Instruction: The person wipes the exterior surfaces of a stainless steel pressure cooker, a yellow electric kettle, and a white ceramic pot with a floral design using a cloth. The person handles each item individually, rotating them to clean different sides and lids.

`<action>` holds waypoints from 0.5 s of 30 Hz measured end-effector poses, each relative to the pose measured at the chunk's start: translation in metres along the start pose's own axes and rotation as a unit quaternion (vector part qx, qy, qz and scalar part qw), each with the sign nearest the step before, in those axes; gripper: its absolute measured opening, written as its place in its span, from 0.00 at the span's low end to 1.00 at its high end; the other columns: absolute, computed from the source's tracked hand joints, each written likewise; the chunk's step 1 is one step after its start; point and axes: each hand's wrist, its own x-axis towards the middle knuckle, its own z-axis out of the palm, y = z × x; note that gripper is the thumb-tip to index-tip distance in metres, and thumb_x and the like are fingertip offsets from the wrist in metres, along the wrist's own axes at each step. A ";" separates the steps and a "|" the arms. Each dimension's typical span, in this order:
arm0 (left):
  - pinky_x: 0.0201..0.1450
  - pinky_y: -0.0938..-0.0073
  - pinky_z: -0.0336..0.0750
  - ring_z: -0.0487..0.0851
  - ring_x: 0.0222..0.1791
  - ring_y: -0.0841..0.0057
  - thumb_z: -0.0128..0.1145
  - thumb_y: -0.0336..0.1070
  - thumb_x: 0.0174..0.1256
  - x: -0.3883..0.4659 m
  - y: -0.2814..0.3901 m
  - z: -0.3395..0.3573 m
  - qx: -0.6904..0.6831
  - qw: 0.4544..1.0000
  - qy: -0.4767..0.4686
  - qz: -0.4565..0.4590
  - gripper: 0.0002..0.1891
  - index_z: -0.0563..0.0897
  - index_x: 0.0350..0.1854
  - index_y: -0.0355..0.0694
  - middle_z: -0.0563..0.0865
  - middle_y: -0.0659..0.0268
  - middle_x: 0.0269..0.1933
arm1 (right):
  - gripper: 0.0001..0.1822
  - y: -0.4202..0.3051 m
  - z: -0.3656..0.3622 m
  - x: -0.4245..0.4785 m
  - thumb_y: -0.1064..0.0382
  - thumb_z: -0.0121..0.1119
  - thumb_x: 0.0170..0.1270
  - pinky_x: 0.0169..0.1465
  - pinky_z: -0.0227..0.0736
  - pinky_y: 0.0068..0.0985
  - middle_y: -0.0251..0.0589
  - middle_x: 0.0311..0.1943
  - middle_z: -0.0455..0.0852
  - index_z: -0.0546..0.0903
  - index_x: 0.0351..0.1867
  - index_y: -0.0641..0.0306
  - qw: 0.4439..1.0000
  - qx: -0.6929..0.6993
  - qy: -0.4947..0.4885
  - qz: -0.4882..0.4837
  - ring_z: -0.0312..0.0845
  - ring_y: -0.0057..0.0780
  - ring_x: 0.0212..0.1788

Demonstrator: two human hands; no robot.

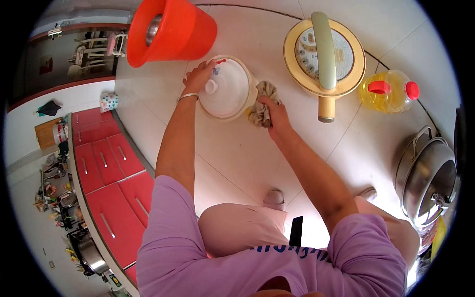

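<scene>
A white lidded pot [232,89], likely ceramic, stands on the tiled floor before me. Its lid has a round knob and a small blue and red motif. My left hand [198,78], with a bangle at the wrist, holds the pot at its left side; some fingers reach over the lid's edge. A crumpled, stained cloth [265,92] is bunched in my right hand [277,115]. That cloth presses against the pot's right side, around its handle, and hides part of it.
An orange-red bucket [185,33] lies tipped near the pot. To the right are a yellow-rimmed appliance [347,83] with a green handle, an oil jug [393,91] and a lidded steel pot [426,178]. Red cabinets [115,208] line the left.
</scene>
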 end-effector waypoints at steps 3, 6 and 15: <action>0.80 0.44 0.39 0.60 0.80 0.49 0.38 0.83 0.64 0.029 -0.053 0.014 -0.087 0.996 -0.006 0.021 0.51 0.66 0.81 0.50 0.74 0.53 0.76 | 0.20 -0.008 0.001 0.014 0.62 0.68 0.65 0.48 0.84 0.31 0.38 0.44 0.87 0.79 0.55 0.66 0.999 0.019 -0.025 -0.011 0.86 0.31 0.45; 0.80 0.46 0.44 0.68 0.76 0.48 0.37 0.84 0.63 0.040 -0.083 0.023 -0.154 0.985 -0.048 0.059 0.53 0.67 0.80 0.45 0.78 0.49 0.72 | 0.19 -0.014 -0.002 0.034 0.62 0.67 0.66 0.50 0.82 0.30 0.38 0.46 0.85 0.79 0.56 0.65 0.997 0.077 -0.003 0.000 0.84 0.30 0.49; 0.74 0.58 0.64 0.75 0.71 0.47 0.40 0.84 0.65 0.011 -0.099 0.066 -0.236 0.972 -0.005 -0.012 0.53 0.65 0.78 0.42 0.82 0.44 0.65 | 0.28 -0.024 -0.011 0.087 0.66 0.63 0.66 0.57 0.79 0.28 0.40 0.57 0.84 0.76 0.69 0.56 0.975 -0.180 -0.114 -0.058 0.80 0.31 0.57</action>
